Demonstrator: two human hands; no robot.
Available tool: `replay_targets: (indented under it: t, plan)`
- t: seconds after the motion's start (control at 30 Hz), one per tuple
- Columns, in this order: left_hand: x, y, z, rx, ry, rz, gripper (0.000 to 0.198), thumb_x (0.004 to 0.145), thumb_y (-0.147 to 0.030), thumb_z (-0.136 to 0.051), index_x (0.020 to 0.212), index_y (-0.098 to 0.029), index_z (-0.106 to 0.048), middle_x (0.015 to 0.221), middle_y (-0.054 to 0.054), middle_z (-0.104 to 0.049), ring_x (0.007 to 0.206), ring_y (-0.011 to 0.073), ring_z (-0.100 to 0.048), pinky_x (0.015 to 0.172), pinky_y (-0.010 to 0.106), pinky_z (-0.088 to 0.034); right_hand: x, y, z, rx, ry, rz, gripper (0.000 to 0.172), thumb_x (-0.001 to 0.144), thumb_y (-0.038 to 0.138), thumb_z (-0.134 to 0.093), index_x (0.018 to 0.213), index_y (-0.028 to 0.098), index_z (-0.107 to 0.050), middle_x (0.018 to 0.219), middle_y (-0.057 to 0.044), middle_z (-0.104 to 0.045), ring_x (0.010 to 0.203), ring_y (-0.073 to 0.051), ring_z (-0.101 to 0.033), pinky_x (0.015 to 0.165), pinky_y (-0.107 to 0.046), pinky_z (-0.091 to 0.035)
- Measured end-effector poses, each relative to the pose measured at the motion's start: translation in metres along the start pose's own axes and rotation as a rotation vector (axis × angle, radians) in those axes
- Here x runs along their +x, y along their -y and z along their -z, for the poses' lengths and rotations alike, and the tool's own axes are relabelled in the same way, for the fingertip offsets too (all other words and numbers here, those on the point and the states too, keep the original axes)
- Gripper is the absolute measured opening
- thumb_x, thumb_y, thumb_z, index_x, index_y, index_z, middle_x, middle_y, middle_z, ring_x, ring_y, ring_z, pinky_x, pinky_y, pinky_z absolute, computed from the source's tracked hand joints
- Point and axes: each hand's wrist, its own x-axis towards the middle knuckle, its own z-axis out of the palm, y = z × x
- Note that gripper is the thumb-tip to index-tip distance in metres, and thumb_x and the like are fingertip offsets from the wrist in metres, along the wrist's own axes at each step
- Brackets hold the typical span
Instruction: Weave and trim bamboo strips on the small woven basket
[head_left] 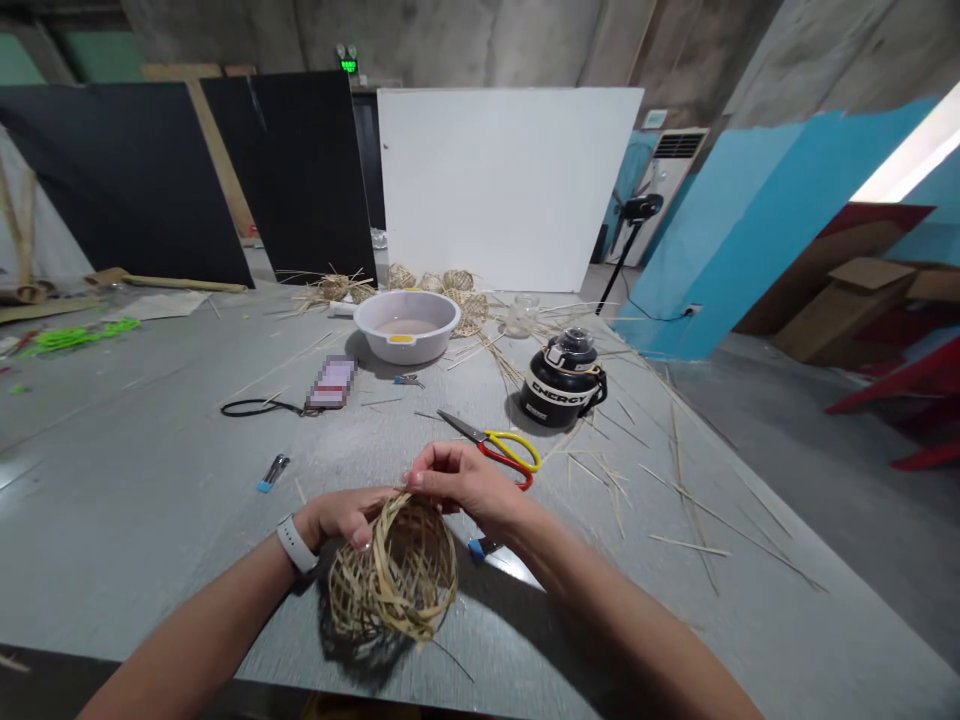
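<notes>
A small woven bamboo ball [394,578] sits in front of me, near the front edge of the grey table [150,480]. My left hand [341,518], with a white watch on its wrist, grips the ball's upper left side with curled fingers. My right hand [465,482] pinches the ball's top rim, fingers pressed together on a strip. A pair of scissors [499,450] with red and yellow handles lies just behind my right hand.
A black jug [564,382] stands behind the scissors. Farther back are a white basin [406,325], other woven balls [457,290], a phone with a black cord [330,383], and a small blue-tipped tool [272,472]. Loose bamboo strips [679,500] litter the table's right side.
</notes>
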Motion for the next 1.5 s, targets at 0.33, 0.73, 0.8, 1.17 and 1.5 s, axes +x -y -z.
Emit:
replay_targets:
  t: [0.33, 0.73, 0.8, 1.17, 1.5]
  plan:
    - [-0.006, -0.013, 0.008, 0.191, -0.408, -0.330, 0.122, 0.045, -0.054, -0.092, 0.150, -0.025, -0.035, 0.148, 0.017, -0.045, 0.137, 0.0411, -0.040, 0.116, 0.052, -0.028, 0.005, 0.009, 0.011, 0.282, -0.323, 0.170, 0.043, 0.057, 0.044, -0.088, 0.067, 0.017, -0.058, 0.051, 0.008, -0.052, 0.044, -0.005, -0.041, 0.044, -0.019, -0.032]
    - [-0.004, -0.013, 0.008, 0.019, -0.276, -0.291, 0.111, 0.061, -0.044, -0.084, 0.153, -0.021, -0.025, 0.144, 0.018, -0.049, 0.136, 0.0381, -0.043, 0.114, 0.052, -0.029, 0.009, 0.005, 0.016, 0.307, -0.345, 0.149, 0.042, 0.060, 0.047, -0.085, 0.079, 0.017, -0.063, 0.069, 0.004, -0.059, 0.053, -0.007, -0.051, 0.044, -0.018, -0.036]
    - [-0.005, -0.017, 0.008, -0.088, -0.309, -0.283, 0.107, 0.061, -0.047, -0.083, 0.150, -0.022, -0.030, 0.141, 0.016, -0.051, 0.134, 0.0368, -0.046, 0.112, 0.049, -0.033, 0.007, 0.006, 0.020, 0.201, -0.354, 0.185, 0.040, 0.067, 0.049, -0.080, 0.087, 0.017, -0.065, 0.082, 0.000, -0.064, 0.067, -0.010, -0.059, 0.055, -0.021, -0.044]
    - [-0.004, -0.018, 0.020, -0.127, -0.543, -0.337, 0.086, 0.058, -0.044, -0.085, 0.134, -0.026, -0.049, 0.133, 0.013, -0.058, 0.125, 0.0351, -0.053, 0.104, 0.048, -0.041, 0.012, -0.027, 0.021, -0.936, -0.141, 0.420, 0.120, 0.065, 0.045, -0.085, 0.156, 0.016, -0.012, 0.157, -0.023, -0.030, 0.143, -0.035, -0.034, 0.113, -0.053, -0.034]
    - [0.001, -0.040, -0.005, 0.575, -1.096, -0.321, 0.026, 0.090, -0.043, -0.060, 0.091, -0.019, -0.069, 0.094, 0.005, -0.063, 0.095, 0.0213, -0.056, 0.094, 0.035, -0.042, 0.013, -0.045, 0.006, -1.664, -0.482, 0.806, 0.076, 0.088, 0.043, -0.062, 0.148, 0.008, -0.033, 0.130, -0.023, -0.060, 0.112, -0.034, -0.057, 0.089, -0.049, -0.044]
